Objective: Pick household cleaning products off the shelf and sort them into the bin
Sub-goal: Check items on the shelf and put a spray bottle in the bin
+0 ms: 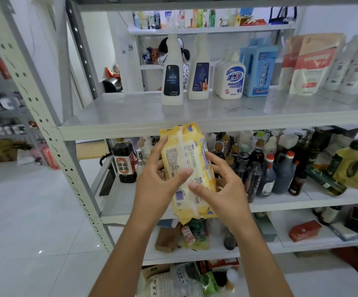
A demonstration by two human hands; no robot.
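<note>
While I stand at the grey metal shelf (195, 123), both my hands are wrapped around a yellow soft pack of wipes (187, 168), held upright in front of the shelf edge with its printed back panel toward me. My left hand (156, 179) grips the pack's left side, thumb pressed across the back panel and fingers curled behind. My right hand (223, 185) clasps the right side, thumb laid on the panel just below my left thumb. The panel carries fine print too small to read and a purple barcode just beneath my thumbs.

Above my hands, on the shelf board, stand two tall white spray-style bottles: the left white bottle (172, 69) bears a dark label, the right white bottle (199, 67) a navy label showing a figure in orange. To the upper right of my right hand sits a white hand-soap bottle (232, 78) printed "活力28", then a blue detergent jug (259, 69) with "爆炸盐" on its label, then kraft refill pouches (310, 63) with a red band whose writing is blurred.

Left of my left hand, one shelf lower, a dark soy sauce bottle (124, 160) reads "酿造酱油". Right of my right hand crowd dark sauce bottles (274, 174) with red caps and yellow oil bottles (353, 166).
</note>
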